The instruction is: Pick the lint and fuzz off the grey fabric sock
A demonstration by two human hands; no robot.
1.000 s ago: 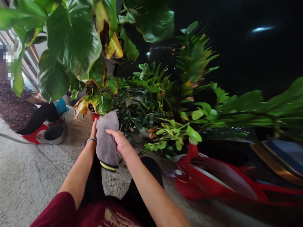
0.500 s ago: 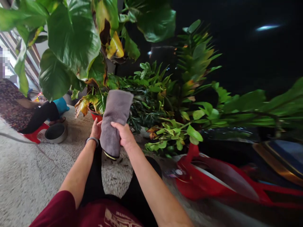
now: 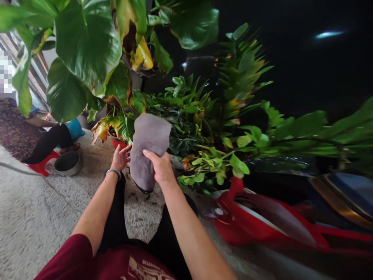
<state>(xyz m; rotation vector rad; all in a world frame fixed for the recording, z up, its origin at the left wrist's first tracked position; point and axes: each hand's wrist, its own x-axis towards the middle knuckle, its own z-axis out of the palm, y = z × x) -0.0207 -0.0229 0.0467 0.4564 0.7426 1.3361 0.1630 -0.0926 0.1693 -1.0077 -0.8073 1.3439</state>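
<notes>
A folded grey cloth (image 3: 150, 136) with a dark edge at its lower end hangs in front of me. My right hand (image 3: 163, 167) grips it from the right side, thumb across the near face; the other fingers are hidden behind it. Just left of the cloth, my left hand (image 3: 120, 157) is open with its fingers apart and nothing in it. Behind that hand stands a red flower pot (image 3: 117, 140) with a partly browned plant. Large green leaves (image 3: 89, 42), some yellowed, hang over the upper left.
Leafy plants (image 3: 186, 109) fill the middle beyond my hands. A red scooter (image 3: 262, 217) stands at the right. On the left, another person (image 3: 17, 132) sits on a red stool (image 3: 43, 165) beside a grey basin (image 3: 68, 163); a cable (image 3: 55, 190) crosses the concrete floor.
The cloth and my right hand have moved slightly right, and the cloth has turned to show a wider face. My left hand's fingers now show more clearly, apart from the cloth.
</notes>
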